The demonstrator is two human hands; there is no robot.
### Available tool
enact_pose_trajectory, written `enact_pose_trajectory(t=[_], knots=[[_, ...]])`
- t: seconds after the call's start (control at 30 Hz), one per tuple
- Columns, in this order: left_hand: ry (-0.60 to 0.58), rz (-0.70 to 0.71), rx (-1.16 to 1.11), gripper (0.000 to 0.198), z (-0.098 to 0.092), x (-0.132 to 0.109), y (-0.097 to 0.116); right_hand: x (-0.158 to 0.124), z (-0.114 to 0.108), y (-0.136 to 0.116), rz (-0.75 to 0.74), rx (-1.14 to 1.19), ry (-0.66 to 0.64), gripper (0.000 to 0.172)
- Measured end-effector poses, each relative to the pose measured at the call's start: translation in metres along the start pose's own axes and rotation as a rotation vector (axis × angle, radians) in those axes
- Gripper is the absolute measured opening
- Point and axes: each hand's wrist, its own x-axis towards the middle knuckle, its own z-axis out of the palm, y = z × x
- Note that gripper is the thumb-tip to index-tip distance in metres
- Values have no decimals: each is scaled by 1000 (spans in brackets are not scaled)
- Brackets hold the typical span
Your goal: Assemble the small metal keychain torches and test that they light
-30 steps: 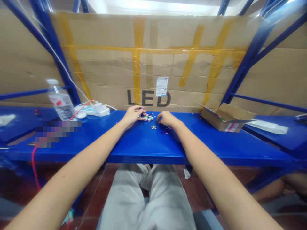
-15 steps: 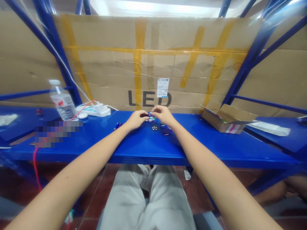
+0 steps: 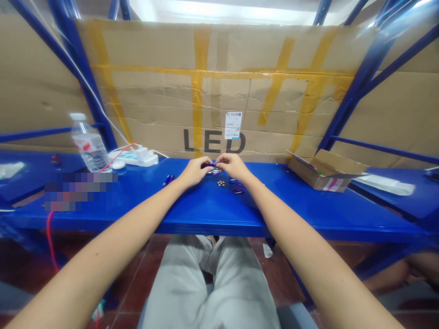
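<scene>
Over the blue table, my left hand is closed around a small dark blue-purple piece. The fingertips of my right hand are pinched at the right end of that same piece, close beside my left fingertips. Below the fingers lies a small pile of shiny pieces. Several small round brownish parts sit just nearer to me. More dark shiny pieces lie under and beside my right wrist. Left of my left wrist are blue cylindrical pieces.
An open cardboard box stands at the right, with white packaging beyond it. At the left are a water bottle, a white power strip and a red cable. A large cardboard sheet stands behind the table.
A dark blue-purple piece now shows more plainly between my fingertips. My right hand has shifted very slightly down; my left hand is almost where it was.
</scene>
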Motion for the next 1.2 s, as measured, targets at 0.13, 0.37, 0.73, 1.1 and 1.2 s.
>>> enact_pose_trajectory(t=[0.13,0.37,0.73,1.1,1.2], knots=[[3,30,-8,17,-2,-1,-1,-2,0,-5,37,73,-7,5],[15,24,12,20,2,0,1,-4,-5,-7,-24,-103,-39,11],[-41,91,136,23,2,-1,2,-13,-13,-22,-223,-508,-157,23],[-31,284,161,12,4,-6,17,-13,-18,-23,288,168,-252,13],[-29,298,146,8,6,-7,19,-13,-21,-24,421,307,-265,6]])
